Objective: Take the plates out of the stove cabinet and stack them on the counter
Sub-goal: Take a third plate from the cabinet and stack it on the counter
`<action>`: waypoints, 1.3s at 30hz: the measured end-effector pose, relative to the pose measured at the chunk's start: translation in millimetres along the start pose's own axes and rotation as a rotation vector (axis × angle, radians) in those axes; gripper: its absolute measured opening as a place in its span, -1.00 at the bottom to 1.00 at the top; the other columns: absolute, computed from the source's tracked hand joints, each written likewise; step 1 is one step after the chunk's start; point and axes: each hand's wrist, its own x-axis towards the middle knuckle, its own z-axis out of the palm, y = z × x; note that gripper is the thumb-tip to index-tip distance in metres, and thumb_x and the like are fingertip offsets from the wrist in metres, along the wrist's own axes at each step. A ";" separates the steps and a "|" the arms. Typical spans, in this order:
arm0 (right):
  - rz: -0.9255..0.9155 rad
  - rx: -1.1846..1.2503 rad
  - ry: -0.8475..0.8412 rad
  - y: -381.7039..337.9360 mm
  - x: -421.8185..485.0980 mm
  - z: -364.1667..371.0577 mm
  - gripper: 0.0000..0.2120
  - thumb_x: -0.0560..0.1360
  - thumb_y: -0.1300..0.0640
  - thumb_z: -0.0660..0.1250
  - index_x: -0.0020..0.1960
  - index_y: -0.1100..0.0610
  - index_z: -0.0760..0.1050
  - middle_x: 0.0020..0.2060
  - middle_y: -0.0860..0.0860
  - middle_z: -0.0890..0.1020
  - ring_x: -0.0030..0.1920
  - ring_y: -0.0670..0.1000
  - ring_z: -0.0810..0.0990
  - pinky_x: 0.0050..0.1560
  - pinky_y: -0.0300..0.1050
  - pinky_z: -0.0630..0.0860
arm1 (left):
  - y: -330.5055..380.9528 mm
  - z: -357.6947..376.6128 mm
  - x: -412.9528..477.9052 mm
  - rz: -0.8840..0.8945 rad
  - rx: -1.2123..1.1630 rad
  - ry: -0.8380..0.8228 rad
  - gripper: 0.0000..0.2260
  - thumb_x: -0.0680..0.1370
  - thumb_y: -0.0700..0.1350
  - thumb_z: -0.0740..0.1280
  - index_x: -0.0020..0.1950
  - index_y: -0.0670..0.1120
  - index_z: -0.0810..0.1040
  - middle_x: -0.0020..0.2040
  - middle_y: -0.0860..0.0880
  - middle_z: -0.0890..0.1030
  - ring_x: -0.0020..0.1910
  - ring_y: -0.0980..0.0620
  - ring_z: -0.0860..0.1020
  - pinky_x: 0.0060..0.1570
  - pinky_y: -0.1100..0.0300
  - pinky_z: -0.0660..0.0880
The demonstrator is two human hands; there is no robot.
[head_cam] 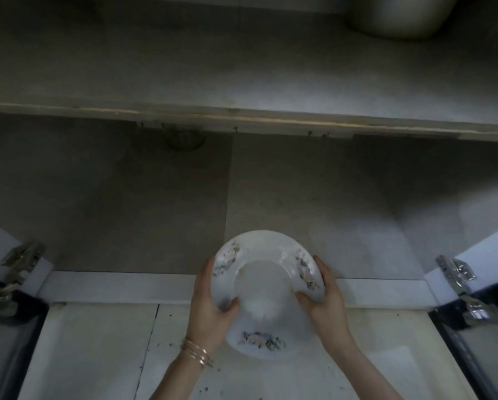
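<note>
A white plate (266, 287) with pink and grey flower prints on its rim is held in both my hands at the front of the open cabinet. My left hand (210, 308) grips its left edge, thumb on the inner face, bangles on the wrist. My right hand (325, 301) grips its right edge the same way. The plate is tilted, its far rim raised, and it hangs over the cabinet's white front sill (120, 287). No other plates show inside the cabinet.
The cabinet floor (126, 203) is grey and dim, with a shelf edge (242, 116) above it. A metal pot (400, 15) stands on the shelf at the top right. Metal hinges (22, 258) (455, 269) flank the opening. White tiled floor (97, 350) lies below.
</note>
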 end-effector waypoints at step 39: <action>0.340 0.066 0.287 -774.7 -260.1 -243.4 -0.33 0.40 0.42 0.34 0.19 -0.31 0.36 0.21 -0.12 0.54 0.19 -0.09 0.52 0.16 0.02 0.51 | 783.4 -223.3 -135.2 -0.022 0.010 -0.363 -0.25 0.27 -0.25 0.33 0.37 0.20 0.18 0.36 0.22 0.32 0.31 0.34 0.31 0.26 0.43 0.27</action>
